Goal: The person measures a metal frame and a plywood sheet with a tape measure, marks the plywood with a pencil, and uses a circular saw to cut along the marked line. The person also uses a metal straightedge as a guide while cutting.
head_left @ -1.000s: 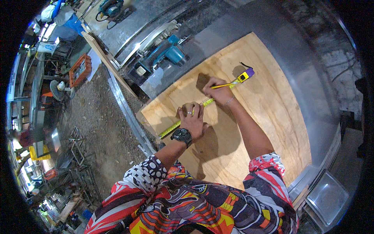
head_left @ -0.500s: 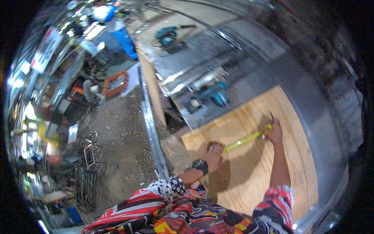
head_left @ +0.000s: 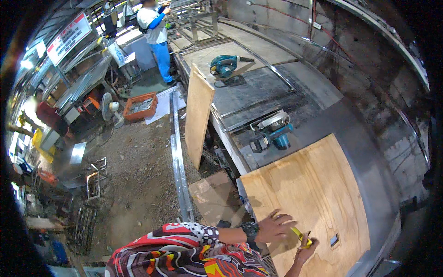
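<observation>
My right hand (head_left: 307, 249) is closed around a yellow tape measure (head_left: 302, 238), just above the near part of a plywood sheet (head_left: 309, 184). A short length of yellow blade sticks out toward my left hand (head_left: 276, 226). That hand hovers over the sheet with its fingers spread, a dark watch (head_left: 250, 231) on the wrist. Whether its fingertips touch the blade, I cannot tell. Right of my right hand, a small rectangular dark-edged spot (head_left: 334, 239) shows on the wood; it could be a cut-out or a flat piece.
Beyond the plywood lie a teal circular saw (head_left: 274, 134) and a teal blower (head_left: 226, 65) on the dark bench (head_left: 318, 115). A plywood board (head_left: 198, 115) leans at the bench's left edge. Metal bars (head_left: 179, 171) and an orange crate (head_left: 140, 107) lie on the floor. Another person (head_left: 159, 41) stands far back.
The long blade stretched between my hands is now mostly drawn in. My right hand has come back toward me, and my left hand's fingers have spread. The view has shifted.
</observation>
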Tool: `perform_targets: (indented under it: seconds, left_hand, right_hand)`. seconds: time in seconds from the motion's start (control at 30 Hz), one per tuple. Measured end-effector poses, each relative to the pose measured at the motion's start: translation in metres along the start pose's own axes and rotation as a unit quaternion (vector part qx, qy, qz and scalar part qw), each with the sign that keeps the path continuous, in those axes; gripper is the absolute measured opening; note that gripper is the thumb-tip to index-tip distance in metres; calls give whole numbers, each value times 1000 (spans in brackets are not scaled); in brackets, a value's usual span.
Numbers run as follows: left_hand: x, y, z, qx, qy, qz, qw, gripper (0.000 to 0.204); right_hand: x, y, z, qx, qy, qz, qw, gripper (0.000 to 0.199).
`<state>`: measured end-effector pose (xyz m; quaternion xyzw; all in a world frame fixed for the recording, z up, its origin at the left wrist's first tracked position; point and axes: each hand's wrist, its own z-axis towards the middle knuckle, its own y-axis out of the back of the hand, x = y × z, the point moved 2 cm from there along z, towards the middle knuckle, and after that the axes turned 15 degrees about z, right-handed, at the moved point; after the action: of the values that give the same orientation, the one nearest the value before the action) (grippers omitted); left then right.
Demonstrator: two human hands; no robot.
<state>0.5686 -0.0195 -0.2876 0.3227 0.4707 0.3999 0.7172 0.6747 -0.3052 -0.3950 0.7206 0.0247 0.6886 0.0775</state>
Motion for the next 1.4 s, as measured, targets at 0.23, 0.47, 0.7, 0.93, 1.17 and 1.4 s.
perform_targets:
  seconds: [0.23,0.47,0.7,0.93,1.17,1.4]
  left_hand:
    - [-20,-16,-32,48,-38,-108,992,59]
    - [51,-17,-153,233,50,-117,964,37]
    - [53,-32,-202,282,23,-58,957,61]
    - [77,-179,-226,430,129,-8,894,63]
    - [-52,-231,-302,365,444,-197,794,42]
    - [-125,-229,-332,365,507,-223,748,29]
  right_hand:
    - [24,113,-140,-297,-102,92,945,42]
    - [17,170,-169,-468,-74,176,863,48]
    - [20,285,-191,-565,-68,295,768,61]
    - [-40,448,-151,-521,-81,311,791,42]
    - [-89,572,-37,-429,-78,18,900,55]
    - [-89,584,85,-405,-154,7,901,64]
